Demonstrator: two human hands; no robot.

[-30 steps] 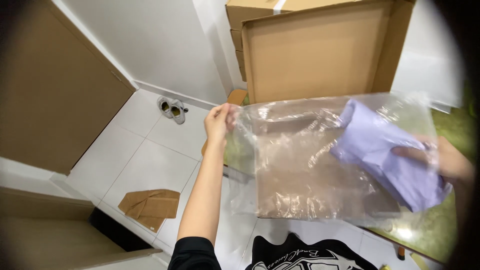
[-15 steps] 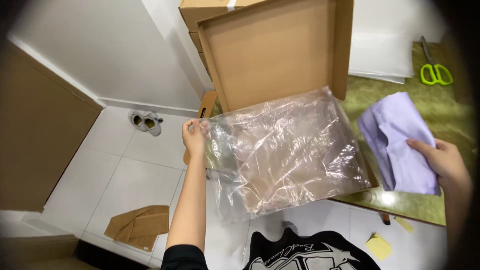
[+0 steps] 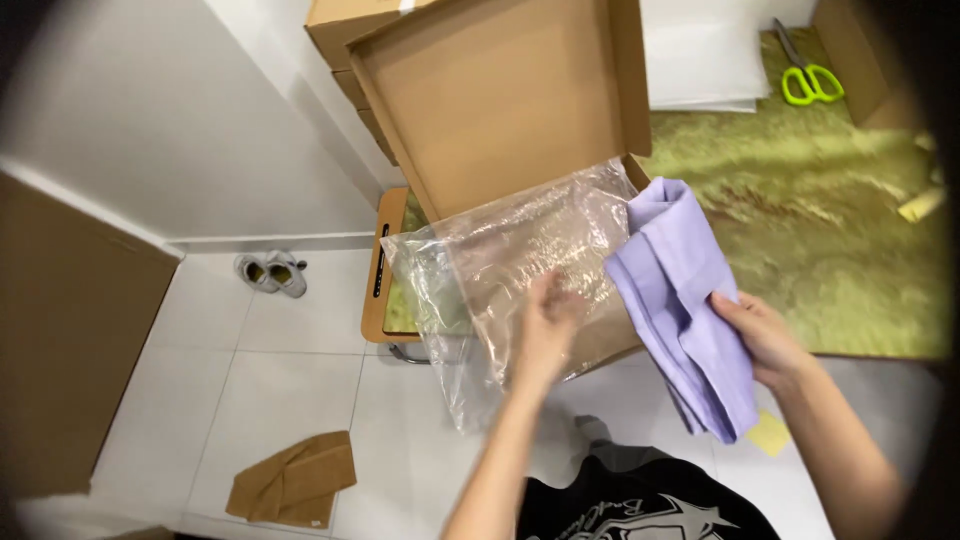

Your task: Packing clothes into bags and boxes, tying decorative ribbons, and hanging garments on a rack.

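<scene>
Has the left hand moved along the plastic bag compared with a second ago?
Yes. The left hand was at the clear plastic bag's left corner; it now lies over the bag's middle, nearer the folded purple cloth beneath the cardboard box.

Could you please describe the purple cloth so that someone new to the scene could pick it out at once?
Start at the open cardboard box on the green table. At its near right corner, the right hand holds the folded lilac cloth. It is opaque, unlike the clear plastic bag beside it.

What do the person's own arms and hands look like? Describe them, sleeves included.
Both forearms are bare; no sleeve reaches the wrists. The left hand and right hand wear no gloves, rings or watch that show. A black shirt with a white print covers the chest.
</scene>
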